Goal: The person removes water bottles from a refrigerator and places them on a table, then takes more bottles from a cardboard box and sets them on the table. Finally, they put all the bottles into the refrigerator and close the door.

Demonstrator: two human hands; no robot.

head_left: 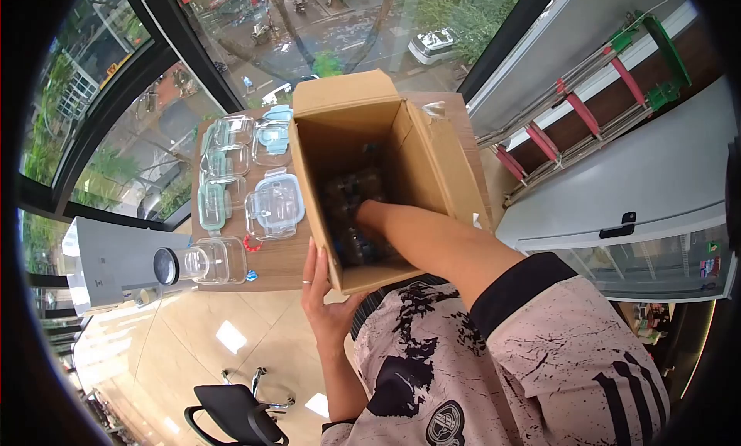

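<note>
An open cardboard box stands at the table's edge, its flaps folded out. My left hand holds the near left corner of the box from outside, fingers along the left wall and thumb spread under the near side. My right hand reaches deep into the box, and its fingers are lost in shadow among clear items at the bottom. What those items are, and whether the hand grips one, I cannot make out. Left of the box stand several glass food containers with blue or green clip lids.
Under everything lies a brown wooden table. A red ring and a small blue item lie near its front left. Around it are a grey-white machine, a black chair, a ladder and a glass-door fridge.
</note>
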